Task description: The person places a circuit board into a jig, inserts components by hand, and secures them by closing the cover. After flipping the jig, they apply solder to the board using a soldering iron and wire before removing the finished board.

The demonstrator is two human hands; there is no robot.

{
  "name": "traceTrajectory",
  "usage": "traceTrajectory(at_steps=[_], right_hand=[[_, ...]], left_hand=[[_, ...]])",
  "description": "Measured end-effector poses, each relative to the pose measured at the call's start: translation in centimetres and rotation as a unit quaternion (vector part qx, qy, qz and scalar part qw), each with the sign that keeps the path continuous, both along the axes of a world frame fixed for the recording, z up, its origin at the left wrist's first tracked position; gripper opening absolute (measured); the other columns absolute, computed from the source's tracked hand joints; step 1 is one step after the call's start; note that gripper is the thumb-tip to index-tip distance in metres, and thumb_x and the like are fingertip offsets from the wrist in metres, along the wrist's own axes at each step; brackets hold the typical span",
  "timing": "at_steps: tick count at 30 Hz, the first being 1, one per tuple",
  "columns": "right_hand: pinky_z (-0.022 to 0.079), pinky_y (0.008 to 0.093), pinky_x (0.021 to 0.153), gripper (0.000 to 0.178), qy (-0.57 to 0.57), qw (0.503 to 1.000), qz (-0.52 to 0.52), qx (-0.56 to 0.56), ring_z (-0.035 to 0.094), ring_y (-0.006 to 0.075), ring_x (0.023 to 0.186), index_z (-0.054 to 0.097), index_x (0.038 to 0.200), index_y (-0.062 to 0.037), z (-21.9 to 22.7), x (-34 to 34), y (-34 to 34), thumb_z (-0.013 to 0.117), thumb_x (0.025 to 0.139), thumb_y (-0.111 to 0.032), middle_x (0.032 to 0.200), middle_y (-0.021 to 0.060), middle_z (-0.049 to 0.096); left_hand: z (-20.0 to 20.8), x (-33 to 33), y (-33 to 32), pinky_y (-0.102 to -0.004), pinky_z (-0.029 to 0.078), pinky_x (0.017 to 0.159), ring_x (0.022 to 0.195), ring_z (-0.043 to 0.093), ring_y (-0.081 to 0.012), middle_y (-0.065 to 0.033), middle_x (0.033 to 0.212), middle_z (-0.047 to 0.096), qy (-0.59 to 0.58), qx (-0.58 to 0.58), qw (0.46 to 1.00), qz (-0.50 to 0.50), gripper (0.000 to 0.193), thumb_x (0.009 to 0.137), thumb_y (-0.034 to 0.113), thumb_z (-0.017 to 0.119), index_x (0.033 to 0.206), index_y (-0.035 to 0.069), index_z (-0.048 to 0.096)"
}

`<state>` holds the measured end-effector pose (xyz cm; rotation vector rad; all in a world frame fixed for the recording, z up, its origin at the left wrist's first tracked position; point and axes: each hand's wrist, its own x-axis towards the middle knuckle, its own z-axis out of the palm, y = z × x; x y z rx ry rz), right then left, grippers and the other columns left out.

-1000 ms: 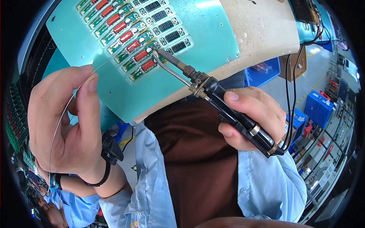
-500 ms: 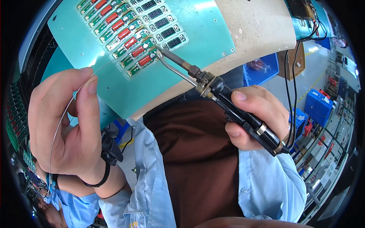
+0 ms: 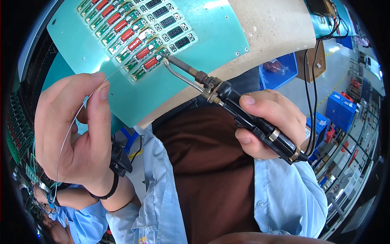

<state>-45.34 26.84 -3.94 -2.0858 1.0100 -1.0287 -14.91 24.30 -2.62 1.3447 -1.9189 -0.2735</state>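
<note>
Between thumb and forefinger, my left hand (image 3: 79,122) pinches a thin silvery solder wire (image 3: 66,136). Its free end reaches toward the nearest circuit boards, and the rest curves down past my wrist. My right hand (image 3: 276,122) is wrapped round the black handle of a soldering iron (image 3: 239,105) with a thin metal tube alongside its barrel. The iron's tip is at the end of the nearest circuit board (image 3: 148,64), which carries a red component. Several such boards lie in a slanting row on a teal fixture plate (image 3: 203,61), with black digit displays (image 3: 183,42) beside them.
A beige board (image 3: 276,24) lies beyond the plate. Black cables (image 3: 312,97) hang at the right, near a blue bin (image 3: 284,73) and a cardboard box (image 3: 310,67). Another person's blue sleeve (image 3: 83,219) and a stack of green boards (image 3: 18,126) are at left.
My left hand has shifted slightly right with the solder wire. The iron has moved a little left and up in the picture, while the plate has shifted slightly left.
</note>
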Motion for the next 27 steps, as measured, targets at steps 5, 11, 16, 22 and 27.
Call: traceTrajectory(at_steps=[5, 11, 16, 22, 27], right_hand=[[0.059, 0.0335, 0.066, 0.044, 0.005, 1.000, 0.002, -0.006, 0.075, 0.0261, 0.078, 0.076, 0.118, 0.0027, 0.1, 0.1, -0.2, 0.090, 0.080, -0.015, 0.096, 0.0139, 0.077], [0.059, 0.0334, 0.066, 0.043, 0.002, 1.000, 0.006, -0.014, 0.075, 0.0254, 0.078, 0.076, 0.118, 0.0020, 0.4, 0.6, -0.4, 0.089, 0.081, -0.016, 0.095, 0.0132, 0.077], [0.059, 0.0334, 0.066, 0.042, 0.009, 1.000, 0.009, -0.006, 0.075, 0.0251, 0.077, 0.076, 0.118, 0.0015, 0.8, 0.7, -0.7, 0.089, 0.082, -0.017, 0.095, 0.0129, 0.077], [0.059, 0.0334, 0.066, 0.042, 0.005, 1.000, 0.001, -0.021, 0.075, 0.0251, 0.077, 0.076, 0.118, 0.0016, 0.5, 0.5, -0.8, 0.089, 0.083, -0.018, 0.094, 0.0129, 0.077], [0.059, 0.0338, 0.066, 0.041, -0.015, 0.999, 0.005, -0.027, 0.075, 0.0258, 0.078, 0.075, 0.117, 0.0022, 0.4, 0.7, -1.0, 0.089, 0.083, -0.017, 0.095, 0.0137, 0.077]], left_hand=[[0.1, 0.2, 0.1, -0.0176, 0.043, 0.056, 0.079, 0.068, -0.0117, -0.0142, 0.101, 0.076, 0.005, 0.037, 0.999, -0.004, 0.014, 0.092, -0.012, 0.074, 0.104, -0.006, 0.074], [0.2, 0.7, -0.2, -0.0181, 0.042, 0.053, 0.076, 0.067, -0.0112, -0.0144, 0.099, 0.076, 0.015, 0.017, 1.000, -0.014, 0.015, 0.090, -0.012, 0.077, 0.103, -0.006, 0.075], [0.5, 0.9, -0.4, -0.0173, 0.042, 0.056, 0.080, 0.068, -0.0115, -0.0145, 0.102, 0.076, 0.008, 0.023, 1.000, -0.006, 0.014, 0.092, -0.012, 0.075, 0.105, -0.006, 0.074], [0.5, 0.5, -0.7, -0.0171, 0.040, 0.055, 0.078, 0.068, -0.0103, -0.0139, 0.101, 0.076, 0.004, 0.027, 1.000, 0.002, 0.014, 0.092, -0.012, 0.075, 0.105, -0.006, 0.074], [0.9, 0.7, -0.6, -0.0171, 0.039, 0.055, 0.077, 0.067, -0.0095, -0.0133, 0.102, 0.076, -0.006, 0.020, 1.000, 0.012, 0.014, 0.092, -0.012, 0.075, 0.105, -0.006, 0.075]])
